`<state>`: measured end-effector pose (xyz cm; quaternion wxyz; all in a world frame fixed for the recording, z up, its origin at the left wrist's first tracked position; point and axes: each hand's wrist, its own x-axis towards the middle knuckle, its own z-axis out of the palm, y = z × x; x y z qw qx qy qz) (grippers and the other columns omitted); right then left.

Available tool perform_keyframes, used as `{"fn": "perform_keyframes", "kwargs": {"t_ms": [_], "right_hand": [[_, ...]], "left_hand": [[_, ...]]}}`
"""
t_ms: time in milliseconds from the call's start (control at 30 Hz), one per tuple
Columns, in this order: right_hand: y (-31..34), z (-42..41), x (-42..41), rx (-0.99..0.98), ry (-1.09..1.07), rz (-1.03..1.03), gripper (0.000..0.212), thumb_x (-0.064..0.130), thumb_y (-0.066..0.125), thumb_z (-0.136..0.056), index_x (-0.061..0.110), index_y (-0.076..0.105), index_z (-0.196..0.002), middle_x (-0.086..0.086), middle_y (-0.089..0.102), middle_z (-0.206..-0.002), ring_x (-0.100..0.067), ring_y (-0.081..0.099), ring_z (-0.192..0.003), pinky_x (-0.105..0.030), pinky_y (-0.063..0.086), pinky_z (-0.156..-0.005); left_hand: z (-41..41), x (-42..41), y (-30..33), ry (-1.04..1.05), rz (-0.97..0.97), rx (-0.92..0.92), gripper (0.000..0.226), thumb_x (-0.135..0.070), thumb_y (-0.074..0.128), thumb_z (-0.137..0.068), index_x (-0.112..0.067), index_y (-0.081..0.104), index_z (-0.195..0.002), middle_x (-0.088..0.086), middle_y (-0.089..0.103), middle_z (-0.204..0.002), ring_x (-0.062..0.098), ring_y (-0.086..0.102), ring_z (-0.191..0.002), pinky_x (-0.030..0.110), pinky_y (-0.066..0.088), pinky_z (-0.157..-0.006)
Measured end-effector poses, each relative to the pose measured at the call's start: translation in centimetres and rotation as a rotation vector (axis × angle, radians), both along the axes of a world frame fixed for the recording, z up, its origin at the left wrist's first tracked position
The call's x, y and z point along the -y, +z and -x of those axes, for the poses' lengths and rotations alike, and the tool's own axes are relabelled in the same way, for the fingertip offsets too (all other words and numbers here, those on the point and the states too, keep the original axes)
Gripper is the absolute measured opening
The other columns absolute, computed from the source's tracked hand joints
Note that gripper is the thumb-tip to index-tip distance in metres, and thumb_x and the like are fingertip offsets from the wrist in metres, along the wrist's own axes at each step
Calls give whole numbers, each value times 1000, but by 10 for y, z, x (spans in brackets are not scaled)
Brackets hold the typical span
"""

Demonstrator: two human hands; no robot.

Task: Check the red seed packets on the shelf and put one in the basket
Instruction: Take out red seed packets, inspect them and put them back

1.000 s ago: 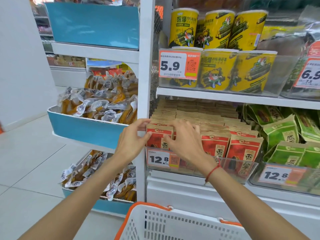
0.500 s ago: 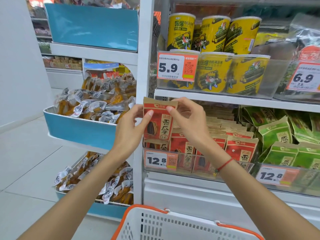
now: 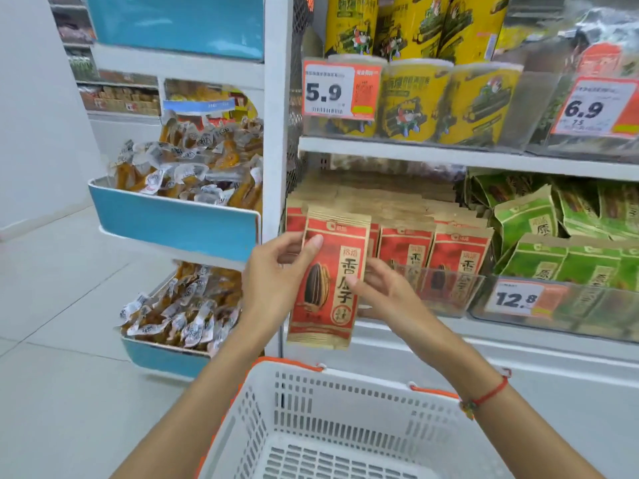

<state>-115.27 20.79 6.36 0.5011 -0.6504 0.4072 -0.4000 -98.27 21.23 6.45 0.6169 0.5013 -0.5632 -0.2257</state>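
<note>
Flat, matte red seed packet [image 3: 328,278] with kraft-paper edges held upright above white slotted plastic basket [image 3: 345,402]; left hand [image 3: 276,274] fingers pinch its left edge, right hand [image 3: 383,292] fingers its right edge, right fingertips hidden behind it

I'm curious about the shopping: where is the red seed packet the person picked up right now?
The red seed packet is upright mid-frame, held between left hand and right hand, before the shelf, above the white basket.
</note>
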Motion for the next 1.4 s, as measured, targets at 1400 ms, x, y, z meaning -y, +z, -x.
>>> {"fn": "perform_keyframes", "kwargs": {"t_ms": [1400], "right_hand": [[-87, -1, -32, 79, -84, 149, 39, 7, 66, -87, 28, 64, -120, -1, 60, -96, -11, 59, -93, -36, 57, -81]], "left_hand": [[-10, -33, -88, -540, -602, -568, 59, -61, 28, -89, -27, 56, -129, 6, 70, -118, 24, 67, -107, 41, 57, -84]]}}
